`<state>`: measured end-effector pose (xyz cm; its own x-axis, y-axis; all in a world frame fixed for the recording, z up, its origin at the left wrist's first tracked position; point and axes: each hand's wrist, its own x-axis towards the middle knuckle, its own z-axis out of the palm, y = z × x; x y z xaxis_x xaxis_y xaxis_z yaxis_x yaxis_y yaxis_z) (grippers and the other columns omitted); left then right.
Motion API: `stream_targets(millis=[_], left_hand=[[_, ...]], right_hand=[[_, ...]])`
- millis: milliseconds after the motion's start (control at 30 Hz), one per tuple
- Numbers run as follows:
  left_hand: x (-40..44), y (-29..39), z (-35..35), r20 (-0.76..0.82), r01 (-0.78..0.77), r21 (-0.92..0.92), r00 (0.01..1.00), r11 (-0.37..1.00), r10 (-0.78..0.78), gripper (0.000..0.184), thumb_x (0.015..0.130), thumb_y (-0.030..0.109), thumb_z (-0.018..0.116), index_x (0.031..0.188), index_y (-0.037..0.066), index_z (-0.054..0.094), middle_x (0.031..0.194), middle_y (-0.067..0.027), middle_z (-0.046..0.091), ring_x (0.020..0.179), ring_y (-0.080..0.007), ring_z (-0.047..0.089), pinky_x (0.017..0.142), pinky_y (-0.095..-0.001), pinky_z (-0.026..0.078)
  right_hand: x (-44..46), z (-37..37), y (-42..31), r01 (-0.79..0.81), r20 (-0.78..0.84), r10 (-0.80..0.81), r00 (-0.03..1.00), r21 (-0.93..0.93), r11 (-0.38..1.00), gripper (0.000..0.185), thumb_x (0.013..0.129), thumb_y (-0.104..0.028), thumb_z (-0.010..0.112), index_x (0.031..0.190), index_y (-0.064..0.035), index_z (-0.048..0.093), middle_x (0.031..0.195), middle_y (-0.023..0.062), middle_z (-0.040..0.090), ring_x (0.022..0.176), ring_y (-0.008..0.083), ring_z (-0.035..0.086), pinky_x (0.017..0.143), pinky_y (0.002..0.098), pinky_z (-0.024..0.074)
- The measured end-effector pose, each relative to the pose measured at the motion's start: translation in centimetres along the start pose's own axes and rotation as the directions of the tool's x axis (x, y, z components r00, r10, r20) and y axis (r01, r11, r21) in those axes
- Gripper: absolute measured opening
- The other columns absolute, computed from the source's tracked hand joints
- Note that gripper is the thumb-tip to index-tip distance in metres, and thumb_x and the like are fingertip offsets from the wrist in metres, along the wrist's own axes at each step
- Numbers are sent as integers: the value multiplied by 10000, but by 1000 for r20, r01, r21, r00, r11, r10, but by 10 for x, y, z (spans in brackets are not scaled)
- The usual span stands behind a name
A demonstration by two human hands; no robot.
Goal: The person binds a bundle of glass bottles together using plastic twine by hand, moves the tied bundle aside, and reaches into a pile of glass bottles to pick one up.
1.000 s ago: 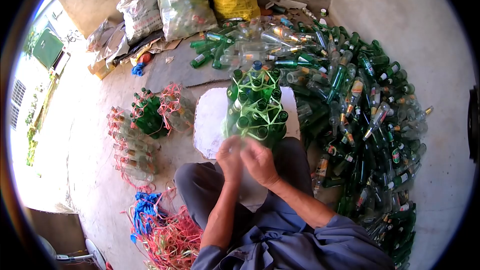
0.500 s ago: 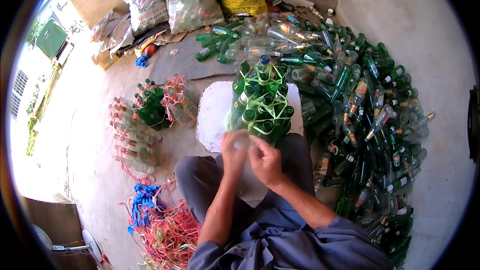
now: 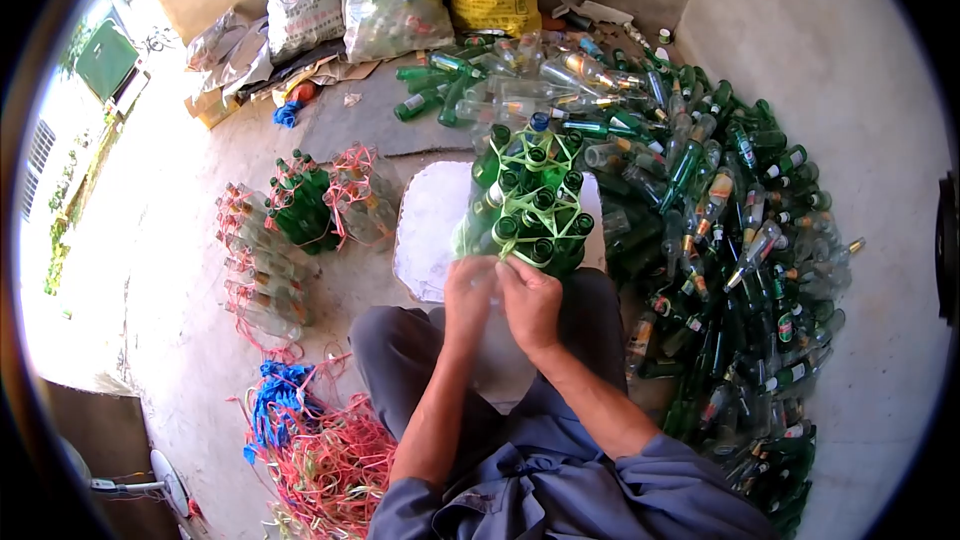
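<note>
Upright green glass bottles [image 3: 545, 198] stand in a tight bundle on a white slab in front of me. Light-green plastic strapping [image 3: 520, 202] criss-crosses around their necks. At the bundle's near edge, my right hand [image 3: 532, 302] is closed, thumb and fingertips pinching the strapping. Just left of it, touching or nearly touching, is my left hand [image 3: 470, 290], its fingers smeared by motion, so its hold is unclear. The white slab [image 3: 428, 225] shows to the left of the bottles.
Loose bottles [image 3: 700, 210] are heaped along the right and back. Strapped bottle bundles [image 3: 298, 202] stand at left. Below them lies a tangle of red strapping [image 3: 335, 465] with blue strips [image 3: 280, 402]. Filled sacks [image 3: 395, 0] lean against the back wall.
My right hand has moved slightly up toward the bundle, its fingertips now at the strapping by the near bottles. My left hand stays beside it, still blurred. The view has shifted slightly.
</note>
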<state>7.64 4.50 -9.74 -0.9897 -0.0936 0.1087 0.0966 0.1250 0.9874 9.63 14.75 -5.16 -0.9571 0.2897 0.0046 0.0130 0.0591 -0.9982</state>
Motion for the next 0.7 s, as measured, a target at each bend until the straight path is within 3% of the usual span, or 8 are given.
stream_targets(millis=[167, 267, 367, 467, 533, 633, 700], left_hand=[[-6, -16, 7, -9, 126, -258, 991, 958, -132, 200, 877, 97, 632, 1024, -7, 718, 945, -133, 698, 883, -260, 618, 842, -353, 476], [-8, -18, 10, -103, -41, -219, 994, 975, 19, 181, 897, -13, 629, 1054, -16, 717, 881, -55, 694, 826, -125, 629, 761, -246, 502], [-3, 0, 5, -166, 72, -584, 964, 809, -206, 219, 888, -19, 632, 1094, -30, 702, 968, -89, 719, 863, -145, 653, 779, -268, 514], [0, 3, -12, -271, 15, -631, 933, 775, -238, 165, 890, 0, 630, 1035, -5, 709, 981, -94, 725, 916, -157, 674, 785, -261, 511], [1, -5, -18, -394, -13, -561, 884, 828, -253, 133, 886, 9, 633, 997, 18, 706, 971, -72, 722, 887, -142, 668, 752, -258, 500], [-4, -5, -15, -379, -51, -489, 912, 871, -159, 163, 893, -6, 613, 1038, 9, 686, 966, -55, 707, 819, -115, 644, 718, -241, 486], [-10, -5, -7, -296, -61, -443, 952, 895, -82, 200, 903, -25, 584, 1085, -1, 661, 976, -54, 702, 787, -103, 637, 684, -223, 476]], right_hand=[[0, 7, 1, -39, -59, 40, 997, 25, 999, 196, 942, -94, 669, 1079, 34, 727, 687, -36, 628, 547, 29, 508, 476, 213, 422], [-2, 9, -4, -29, -75, 31, 997, 17, 999, 173, 952, -103, 658, 1025, 40, 724, 676, -13, 639, 532, 38, 527, 472, 218, 426], [-3, 7, -3, 41, -64, -44, 997, -46, 998, 156, 960, -107, 646, 985, 33, 710, 649, 5, 637, 508, 48, 536, 466, 223, 427], [-2, 5, 9, 144, -58, -152, 987, -127, 981, 132, 962, -98, 636, 956, 20, 694, 618, 8, 621, 482, 53, 526, 459, 230, 422], [-2, 3, 12, 219, -55, -236, 970, -220, 951, 113, 958, -86, 632, 945, 13, 684, 605, -1, 610, 470, 51, 516, 454, 231, 417], [3, -5, 21, 312, -21, -333, 943, -300, 902, 121, 946, -81, 626, 883, 10, 678, 596, -2, 602, 454, 50, 503, 442, 228, 398], [1, -12, 8, 135, 16, -134, 991, -185, 973, 138, 937, -85, 626, 850, 9, 679, 594, -8, 596, 448, 47, 494, 434, 223, 383]])
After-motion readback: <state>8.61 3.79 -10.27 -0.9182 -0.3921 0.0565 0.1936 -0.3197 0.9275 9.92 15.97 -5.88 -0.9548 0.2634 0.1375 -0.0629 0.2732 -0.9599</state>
